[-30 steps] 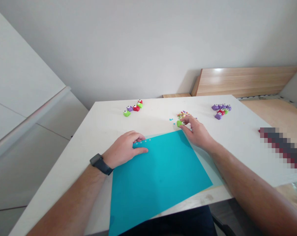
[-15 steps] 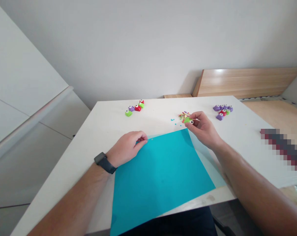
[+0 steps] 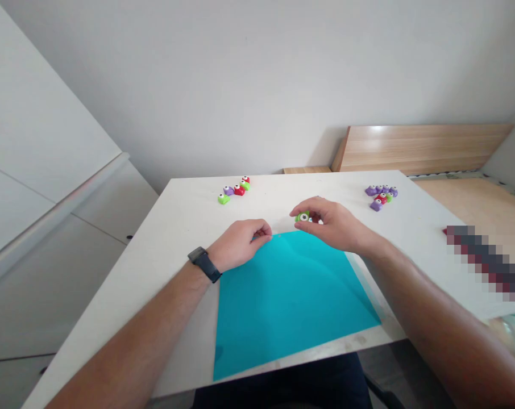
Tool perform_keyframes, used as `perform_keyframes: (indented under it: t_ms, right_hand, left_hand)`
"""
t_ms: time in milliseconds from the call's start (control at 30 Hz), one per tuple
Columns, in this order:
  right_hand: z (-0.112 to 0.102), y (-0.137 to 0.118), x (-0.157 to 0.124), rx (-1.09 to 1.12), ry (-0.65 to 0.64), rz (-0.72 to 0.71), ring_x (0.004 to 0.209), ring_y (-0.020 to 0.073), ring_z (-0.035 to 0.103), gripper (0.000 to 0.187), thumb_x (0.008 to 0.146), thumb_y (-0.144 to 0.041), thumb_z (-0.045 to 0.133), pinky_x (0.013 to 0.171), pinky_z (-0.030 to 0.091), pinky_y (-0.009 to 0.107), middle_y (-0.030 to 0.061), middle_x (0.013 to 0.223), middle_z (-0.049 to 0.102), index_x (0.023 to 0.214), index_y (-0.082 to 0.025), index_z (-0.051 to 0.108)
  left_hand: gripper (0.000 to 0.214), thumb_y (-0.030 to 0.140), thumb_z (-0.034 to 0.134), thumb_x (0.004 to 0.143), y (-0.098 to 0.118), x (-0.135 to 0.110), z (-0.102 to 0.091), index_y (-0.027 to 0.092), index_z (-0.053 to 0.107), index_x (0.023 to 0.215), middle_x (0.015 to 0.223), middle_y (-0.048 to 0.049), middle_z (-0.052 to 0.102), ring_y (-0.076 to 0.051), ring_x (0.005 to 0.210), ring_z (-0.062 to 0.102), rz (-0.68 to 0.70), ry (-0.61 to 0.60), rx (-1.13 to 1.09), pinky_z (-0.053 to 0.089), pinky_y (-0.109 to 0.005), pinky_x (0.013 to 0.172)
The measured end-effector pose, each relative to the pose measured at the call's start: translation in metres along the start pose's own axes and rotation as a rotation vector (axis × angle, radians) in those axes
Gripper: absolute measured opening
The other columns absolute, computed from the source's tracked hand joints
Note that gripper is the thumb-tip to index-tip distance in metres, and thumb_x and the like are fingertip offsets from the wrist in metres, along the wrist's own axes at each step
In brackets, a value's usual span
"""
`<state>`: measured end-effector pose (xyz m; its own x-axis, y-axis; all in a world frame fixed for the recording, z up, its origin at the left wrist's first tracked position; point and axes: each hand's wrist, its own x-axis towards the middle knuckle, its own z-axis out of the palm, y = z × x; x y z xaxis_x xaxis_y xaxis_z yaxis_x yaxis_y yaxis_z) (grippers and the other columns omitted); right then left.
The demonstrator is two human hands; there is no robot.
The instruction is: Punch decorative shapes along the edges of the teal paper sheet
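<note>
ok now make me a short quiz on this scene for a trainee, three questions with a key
1. Multiple choice: what colour is the punch in the right hand?
a) red
b) green
c) purple

2. True or false: the watch is worn on the right wrist.

3. Fill in the missing words: the left hand is at the far edge of the ____.

Key
1. b) green
2. False; it is on the left side.
3. blue sheet
</note>
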<state>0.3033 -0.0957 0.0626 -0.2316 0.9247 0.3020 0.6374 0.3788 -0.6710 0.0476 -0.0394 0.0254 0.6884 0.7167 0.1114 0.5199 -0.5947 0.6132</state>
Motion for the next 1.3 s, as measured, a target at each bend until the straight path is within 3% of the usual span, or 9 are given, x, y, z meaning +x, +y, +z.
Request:
perform_keyframes:
  t_ms: [133,267,467,667,833,1033,1300]
  right_hand:
    - [0.026,0.022,0.004,0.089,0.018,0.124,0.067,0.0124,0.054,0.029,0.09,-0.04,0.064,0.06,0.044,0.026,0.0,0.078,0.063,0.114,-0.025,0.072]
    - [0.037,0.035,-0.001,0.186,0.001,0.163,0.063,0.0117,0.049,0.036,0.093,-0.045,0.059,0.054,0.039,0.025,-0.001,0.073,0.058,0.121,-0.023,0.069]
    - [0.034,0.033,-0.005,0.251,0.015,0.146,0.071,0.0132,0.055,0.036,0.095,-0.045,0.058,0.061,0.046,0.027,0.0024,0.088,0.065,0.122,-0.022,0.067]
    - [0.039,0.032,-0.006,0.123,0.0,-0.025,0.102,0.0187,0.063,0.027,0.092,-0.03,0.063,0.09,0.054,0.035,0.0072,0.117,0.066,0.117,-0.024,0.069]
    - [0.039,0.034,-0.007,0.046,-0.047,-0.098,0.104,0.0194,0.063,0.025,0.09,-0.024,0.063,0.09,0.053,0.036,0.0072,0.115,0.067,0.114,-0.023,0.07]
    - [0.036,0.034,-0.009,0.027,-0.066,-0.041,0.095,0.0186,0.064,0.03,0.09,-0.029,0.064,0.081,0.054,0.033,0.0073,0.115,0.069,0.118,-0.023,0.068]
    - [0.034,0.032,-0.01,0.069,-0.092,-0.016,0.103,0.0194,0.064,0.033,0.092,-0.027,0.061,0.093,0.053,0.036,0.0064,0.12,0.069,0.124,-0.022,0.065]
  left_hand:
    - [0.022,0.037,0.054,0.093,-0.003,0.007,0.008,0.022,0.069,0.095,0.091,-0.0024,0.074,-0.02,0.084,0.068,-0.002,0.005,-0.06,0.052,-0.031,0.076]
    - [0.019,0.033,0.054,0.093,-0.007,0.002,0.015,0.022,0.069,0.095,0.091,-0.0016,0.073,-0.019,0.084,0.067,-0.002,0.019,-0.04,0.05,-0.03,0.076]
    - [0.019,0.03,0.053,0.094,-0.007,-0.006,0.014,0.022,0.069,0.097,0.095,-0.003,0.073,-0.02,0.087,0.067,0.012,0.022,0.032,0.05,-0.032,0.077]
    - [0.02,0.028,0.052,0.095,-0.001,-0.009,0.013,0.022,0.065,0.109,0.106,-0.0034,0.074,-0.02,0.098,0.069,0.016,0.053,-0.046,0.052,-0.033,0.087]
    - [0.024,0.027,0.055,0.095,0.0,-0.011,0.014,0.023,0.062,0.118,0.105,-0.0019,0.074,-0.019,0.098,0.07,0.004,0.083,-0.062,0.052,-0.032,0.089]
    - [0.024,0.026,0.056,0.095,-0.002,-0.012,0.017,0.022,0.062,0.118,0.105,-0.0028,0.074,-0.019,0.099,0.07,0.0,0.095,-0.05,0.052,-0.032,0.089]
    - [0.024,0.027,0.056,0.095,-0.002,-0.012,0.018,0.022,0.062,0.117,0.105,-0.0027,0.075,-0.019,0.097,0.071,-0.012,0.098,-0.053,0.052,-0.032,0.088]
